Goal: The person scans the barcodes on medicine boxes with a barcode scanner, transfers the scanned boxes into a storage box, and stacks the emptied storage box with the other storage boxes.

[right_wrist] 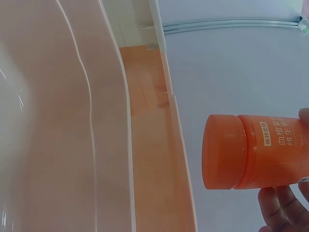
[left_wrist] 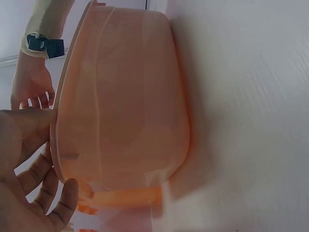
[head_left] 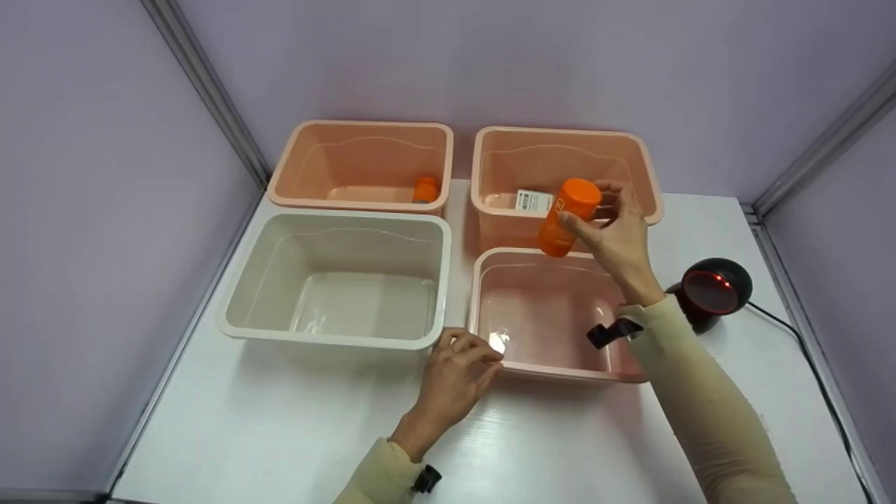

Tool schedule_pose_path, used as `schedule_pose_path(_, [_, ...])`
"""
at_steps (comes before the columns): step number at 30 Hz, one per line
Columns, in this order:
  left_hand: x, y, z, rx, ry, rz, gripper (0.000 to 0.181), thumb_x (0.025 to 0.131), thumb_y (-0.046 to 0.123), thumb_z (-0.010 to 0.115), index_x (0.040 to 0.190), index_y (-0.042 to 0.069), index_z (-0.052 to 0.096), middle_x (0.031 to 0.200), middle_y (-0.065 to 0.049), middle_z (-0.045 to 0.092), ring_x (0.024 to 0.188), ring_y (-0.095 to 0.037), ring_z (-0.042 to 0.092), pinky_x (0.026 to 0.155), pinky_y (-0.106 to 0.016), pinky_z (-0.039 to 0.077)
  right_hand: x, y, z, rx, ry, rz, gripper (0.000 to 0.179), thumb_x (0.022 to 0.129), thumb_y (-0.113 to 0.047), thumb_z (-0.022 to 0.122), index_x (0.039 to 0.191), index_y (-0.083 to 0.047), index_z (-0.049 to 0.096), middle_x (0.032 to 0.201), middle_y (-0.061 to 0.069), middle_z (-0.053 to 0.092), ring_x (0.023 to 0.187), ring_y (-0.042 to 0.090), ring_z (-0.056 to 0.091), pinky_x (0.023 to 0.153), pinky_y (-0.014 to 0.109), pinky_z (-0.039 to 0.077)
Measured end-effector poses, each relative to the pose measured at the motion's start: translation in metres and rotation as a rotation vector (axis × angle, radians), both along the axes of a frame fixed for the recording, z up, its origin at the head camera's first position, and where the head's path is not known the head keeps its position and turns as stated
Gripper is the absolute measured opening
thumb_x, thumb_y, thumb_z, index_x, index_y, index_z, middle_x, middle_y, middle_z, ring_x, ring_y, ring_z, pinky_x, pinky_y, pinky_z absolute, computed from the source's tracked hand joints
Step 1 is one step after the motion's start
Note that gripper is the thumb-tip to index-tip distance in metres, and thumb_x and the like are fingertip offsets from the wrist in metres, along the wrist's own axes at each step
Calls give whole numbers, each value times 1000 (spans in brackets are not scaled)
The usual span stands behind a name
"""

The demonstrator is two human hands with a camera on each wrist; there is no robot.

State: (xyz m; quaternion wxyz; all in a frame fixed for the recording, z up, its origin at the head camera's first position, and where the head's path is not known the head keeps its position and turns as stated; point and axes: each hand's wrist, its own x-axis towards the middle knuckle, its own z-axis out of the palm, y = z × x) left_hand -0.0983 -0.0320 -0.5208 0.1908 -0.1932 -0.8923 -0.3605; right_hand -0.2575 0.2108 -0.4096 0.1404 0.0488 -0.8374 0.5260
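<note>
My right hand (head_left: 619, 241) grips an orange plastic bottle (head_left: 568, 217) between thumb and fingers, lid upward and tilted. The bottle hangs above the front edge of the rear right pink bin (head_left: 647, 171). White printing shows on the bottle (right_wrist: 275, 150) in the right wrist view. Near the left front corner of the front right pink bin (head_left: 560, 373) is my left hand (head_left: 455, 378). In the left wrist view its loosely bent fingers (left_wrist: 65, 200) touch that bin's rim, beside the white bin (head_left: 336, 339). Nothing can be seen lifted in this hand.
An orange-lidded item (head_left: 425, 190) lies in the rear left pink bin (head_left: 290, 171). A white box with a barcode (head_left: 534, 201) sits in the rear right one. On the right stands a black round scanner (head_left: 710, 287), red-lit, its cable (head_left: 805, 343) running along the table edge.
</note>
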Motion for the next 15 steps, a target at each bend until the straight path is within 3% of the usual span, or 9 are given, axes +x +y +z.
schedule_pose_path(7, [0, 1, 0, 5, 20, -1, 6, 86, 25, 79, 91, 23, 78, 93, 11, 68, 104, -14, 54, 92, -38, 47, -4, -12, 3, 25, -1, 39, 66, 82, -38, 81, 133, -10, 50, 115, 5, 59, 98, 15, 57, 84, 22, 48])
schedule_pose_path(15, [1, 0, 1, 10, 8, -3, 5, 86, 25, 79, 91, 23, 78, 93, 11, 68, 104, -13, 54, 93, -37, 46, -12, -27, 3, 47, -10, 69, 66, 81, -41, 82, 132, -12, 52, 116, 6, 60, 99, 16, 57, 82, 23, 47])
